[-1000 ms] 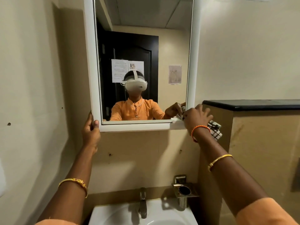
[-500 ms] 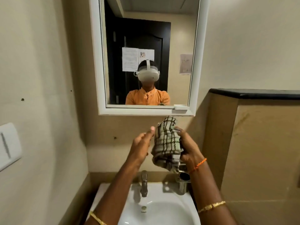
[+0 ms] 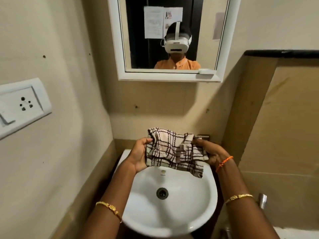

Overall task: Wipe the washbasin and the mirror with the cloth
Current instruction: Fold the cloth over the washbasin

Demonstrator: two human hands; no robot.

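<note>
A checked beige-and-brown cloth (image 3: 174, 150) is spread between both hands above the back of the white washbasin (image 3: 172, 216). My left hand (image 3: 138, 154) grips its left edge, and my right hand (image 3: 211, 152) grips its right edge. The cloth hides the tap behind it. The basin's dark drain (image 3: 162, 193) shows below the cloth. The white-framed mirror (image 3: 136, 31) hangs on the wall above, well clear of both hands.
A white socket plate (image 3: 22, 104) is on the left wall. A tan partition with a black top ledge (image 3: 283, 53) stands to the right. A metal fitting (image 3: 263, 200) shows at the lower right, close to my right forearm.
Both hands came down from the mirror's lower corners to above the basin. My left hand took hold of the cloth, which is now spread out. The view tilted downward.
</note>
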